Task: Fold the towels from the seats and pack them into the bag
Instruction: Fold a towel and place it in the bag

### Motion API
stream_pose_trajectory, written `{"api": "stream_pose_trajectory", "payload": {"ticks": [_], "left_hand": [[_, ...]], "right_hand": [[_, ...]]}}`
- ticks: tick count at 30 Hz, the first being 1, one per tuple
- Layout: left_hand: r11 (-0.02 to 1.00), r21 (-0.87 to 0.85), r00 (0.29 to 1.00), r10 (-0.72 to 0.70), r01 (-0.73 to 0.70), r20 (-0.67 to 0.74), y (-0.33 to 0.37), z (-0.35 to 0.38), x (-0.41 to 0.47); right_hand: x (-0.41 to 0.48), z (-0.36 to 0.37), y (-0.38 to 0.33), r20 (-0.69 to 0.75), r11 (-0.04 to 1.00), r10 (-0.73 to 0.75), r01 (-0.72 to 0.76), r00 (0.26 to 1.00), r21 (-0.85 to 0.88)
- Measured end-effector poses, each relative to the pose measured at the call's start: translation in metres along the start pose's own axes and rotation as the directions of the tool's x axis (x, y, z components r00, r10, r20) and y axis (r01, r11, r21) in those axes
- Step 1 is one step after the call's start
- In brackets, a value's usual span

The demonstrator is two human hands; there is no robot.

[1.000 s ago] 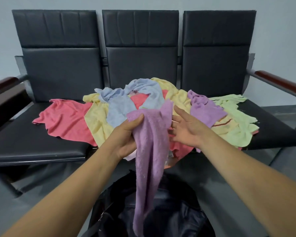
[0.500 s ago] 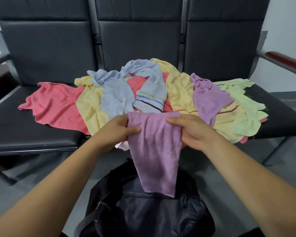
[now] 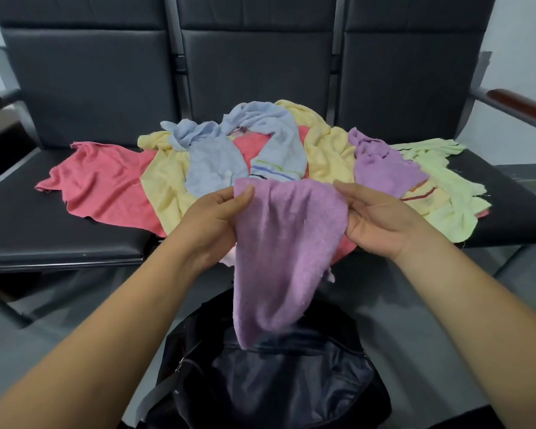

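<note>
Purple towel point(image 3: 288, 249): we hold it up by its top edge, in the air in front of the seats point(image 3: 44, 236).
Long axis: it runs vertically, with the cloth hanging straight down from our grip.
Free end: it is well below both hands, just above the black bag point(image 3: 276, 382).
Left hand point(image 3: 220, 212): it pinches the top left corner, with the thumb over the front face.
Right hand point(image 3: 381, 218): it grips the top right corner; we cannot make out the thumb's hold.
Nearer hand: neither, since each holds one corner at the same height.
Next move, as we judge it: bring the two corners together, or lift the hanging end up to them.
Bag: it sits on the floor directly beneath; we cannot tell whether it is open.
Behind: red point(image 3: 99, 181), yellow point(image 3: 164, 187), blue point(image 3: 214, 159), second purple point(image 3: 381, 162) and green point(image 3: 446, 187) towels are heaped unfolded on the seats.
</note>
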State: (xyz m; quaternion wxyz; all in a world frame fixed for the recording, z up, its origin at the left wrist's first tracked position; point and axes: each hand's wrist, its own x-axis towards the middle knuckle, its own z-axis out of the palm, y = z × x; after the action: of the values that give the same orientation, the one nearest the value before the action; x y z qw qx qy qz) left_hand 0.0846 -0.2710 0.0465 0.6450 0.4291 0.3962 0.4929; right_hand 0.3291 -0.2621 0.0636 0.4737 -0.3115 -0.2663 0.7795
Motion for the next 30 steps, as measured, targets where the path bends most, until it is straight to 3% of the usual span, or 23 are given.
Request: {"api": "stream_pose_trajectory", "payload": {"ticks": [2,4,6,8,11,13,16,18,19,21,24,27,28,30], "left_hand": [[0.999,0.023,0.999,0.037,-0.038,0.038,0.000,-0.001,-0.005],[0.941,0.321,0.993,0.114,-0.110,0.009,-0.005,-0.010,-0.006],[0.763,0.621,0.974,0.228,-0.176,-0.004,-0.006,-0.017,-0.008],[0.627,0.750,0.949,0.316,-0.210,0.002,-0.005,-0.019,-0.009],[0.634,0.743,0.942,0.335,-0.212,-0.017,0.004,-0.013,-0.013],[0.743,0.650,0.963,0.262,-0.161,-0.060,0.009,-0.008,-0.017],[0.978,0.200,0.996,0.067,-0.055,-0.056,0.012,-0.001,-0.018],[0.997,-0.014,0.997,0.071,-0.071,0.012,0.013,-0.001,-0.016],[0.995,-0.023,0.995,0.095,-0.094,0.032,0.012,-0.002,-0.015],[0.961,0.214,0.984,0.179,-0.173,-0.005,0.010,-0.005,-0.015],[0.742,0.632,0.923,0.368,-0.222,-0.108,0.005,-0.010,-0.014],[0.637,0.739,0.904,0.417,-0.220,-0.090,0.002,-0.012,-0.010],[0.645,0.740,0.913,0.393,-0.191,-0.107,0.002,-0.011,-0.009],[0.725,0.678,0.936,0.310,-0.122,-0.164,0.003,-0.009,-0.010]], "right_hand": [[-0.001,-0.001,0.008,-0.021,0.986,0.033,-0.036,0.999,-0.160],[-0.002,-0.005,0.016,-0.103,0.943,-0.007,-0.027,0.995,-0.332],[-0.004,-0.007,0.018,-0.179,0.876,-0.102,0.004,0.979,-0.482],[-0.006,-0.008,0.015,-0.192,0.792,-0.170,0.018,0.966,-0.611],[-0.008,-0.004,0.012,-0.187,0.768,-0.156,0.000,0.970,-0.641],[-0.009,-0.001,0.010,-0.163,0.883,-0.057,-0.026,0.985,-0.468],[-0.010,0.001,0.004,-0.073,0.998,0.036,-0.040,0.997,-0.052],[-0.011,0.001,0.000,-0.015,0.997,0.014,-0.013,1.000,0.073],[-0.011,0.001,0.000,0.015,0.999,0.001,-0.001,1.000,0.042],[-0.010,0.000,0.003,-0.015,0.981,-0.055,0.051,0.998,-0.189],[-0.008,-0.004,0.009,-0.137,0.817,-0.285,0.165,0.949,-0.553],[-0.007,-0.006,0.010,-0.113,0.595,-0.464,0.215,0.878,-0.774],[-0.005,-0.007,0.010,-0.126,0.595,-0.466,0.205,0.876,-0.777],[-0.003,-0.009,0.011,-0.189,0.743,-0.340,0.140,0.921,-0.654]]}}
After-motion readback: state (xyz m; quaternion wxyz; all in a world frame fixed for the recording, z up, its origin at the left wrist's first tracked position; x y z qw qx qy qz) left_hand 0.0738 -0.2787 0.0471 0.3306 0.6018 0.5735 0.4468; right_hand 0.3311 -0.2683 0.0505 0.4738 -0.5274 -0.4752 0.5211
